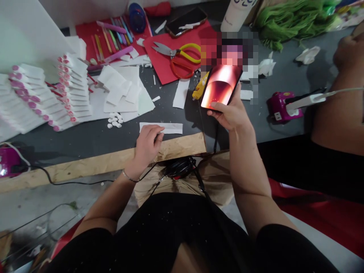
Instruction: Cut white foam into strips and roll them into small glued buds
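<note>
A smartphone (218, 87) with a lit red and orange screen is held up over the table by my right hand (234, 110). My thumb lies across the lower part of its screen, and blurred blocks hide the phone's upper part. At the table's near edge, my left hand (149, 142) rests on a white paper strip (172, 128). Its fingers are loosely bent, with the thumb apart from the index finger. Small white pellets (115, 120) lie in a cluster to the left of that strip. Beyond the hands, scissors (174, 53) with yellow and red handles lie blades apart on red sheets (159, 70).
Stacked white rolled pieces with pink ends (68, 87) fill the left side, beside loose white papers (119, 87). Coloured pens (113, 38), another phone (186, 22), a white tumbler (236, 15) and green yarn (292, 22) stand behind. A co-worker's arm (338, 91) is at right, near a purple power adapter (284, 108).
</note>
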Available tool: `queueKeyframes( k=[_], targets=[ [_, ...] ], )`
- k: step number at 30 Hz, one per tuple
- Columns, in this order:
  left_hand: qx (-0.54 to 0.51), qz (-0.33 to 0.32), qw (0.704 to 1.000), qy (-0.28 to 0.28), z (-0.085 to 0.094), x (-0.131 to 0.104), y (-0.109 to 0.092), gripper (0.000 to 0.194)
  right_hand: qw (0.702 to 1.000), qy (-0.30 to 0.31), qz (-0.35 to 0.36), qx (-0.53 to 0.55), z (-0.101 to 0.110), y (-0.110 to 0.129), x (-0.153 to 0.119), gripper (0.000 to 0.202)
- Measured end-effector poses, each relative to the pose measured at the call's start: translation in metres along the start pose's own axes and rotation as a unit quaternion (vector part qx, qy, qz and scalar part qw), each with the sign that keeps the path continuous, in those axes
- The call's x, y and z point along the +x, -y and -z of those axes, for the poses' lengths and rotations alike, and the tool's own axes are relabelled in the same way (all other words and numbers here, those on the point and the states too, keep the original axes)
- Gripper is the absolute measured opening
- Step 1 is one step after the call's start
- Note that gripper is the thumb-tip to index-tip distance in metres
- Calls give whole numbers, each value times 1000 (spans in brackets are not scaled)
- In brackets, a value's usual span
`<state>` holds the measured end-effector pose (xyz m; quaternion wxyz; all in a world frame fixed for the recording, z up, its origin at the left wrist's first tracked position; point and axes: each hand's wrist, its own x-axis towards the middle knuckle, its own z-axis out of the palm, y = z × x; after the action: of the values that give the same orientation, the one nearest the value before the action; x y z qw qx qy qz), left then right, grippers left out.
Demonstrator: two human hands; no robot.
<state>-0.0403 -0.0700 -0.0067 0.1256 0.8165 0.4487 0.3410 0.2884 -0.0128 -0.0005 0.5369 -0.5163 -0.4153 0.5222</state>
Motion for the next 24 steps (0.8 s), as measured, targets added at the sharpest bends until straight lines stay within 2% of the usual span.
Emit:
queueKeyframes(
  k=[12,19,24],
  targets=[
    [17,-3,1000,-3,1,1,-1,19,1000,0,-10,-1,-7,6,-7,89],
    [17,13,1000,11,0,0,1,22,998,33,-53,30,-11,24,-17,75],
    [15,30,999,28,0,0,1,23,1000,22,-7,6,-21,22,-14,70]
  ],
)
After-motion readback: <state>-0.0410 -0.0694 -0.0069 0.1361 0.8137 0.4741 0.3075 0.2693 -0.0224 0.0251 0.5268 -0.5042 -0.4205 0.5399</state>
